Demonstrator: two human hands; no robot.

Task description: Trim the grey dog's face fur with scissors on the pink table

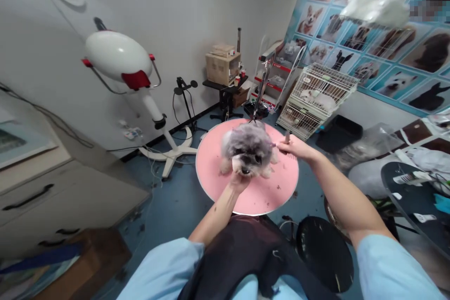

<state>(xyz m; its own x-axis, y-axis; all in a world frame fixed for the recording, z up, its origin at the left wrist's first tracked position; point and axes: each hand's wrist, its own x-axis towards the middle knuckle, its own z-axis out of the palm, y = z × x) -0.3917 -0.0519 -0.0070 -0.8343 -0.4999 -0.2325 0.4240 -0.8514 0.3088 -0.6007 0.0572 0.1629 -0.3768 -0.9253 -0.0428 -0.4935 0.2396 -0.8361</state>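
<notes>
A small grey-and-white dog (249, 143) is on a round pink grooming table (211, 185), its head toward me. My left hand (239, 182) is under its chin, with the fingers closed around the muzzle. At the right side of the dog's head, my right hand (298, 146) is closed on a comb (272, 146). The comb's fine teeth reach the fur beside the ear; its grip is mostly hidden by my fingers. Small tufts of cut hair lie on the pink tabletop.
A white stand dryer (119, 56) rises at the left. Behind the table are a cardboard box (220, 68), a shelf cart (276, 75) and stacked wire cages (312, 96) with a white animal inside. A black stool (325, 253) and dark side table (418, 197) stand at right.
</notes>
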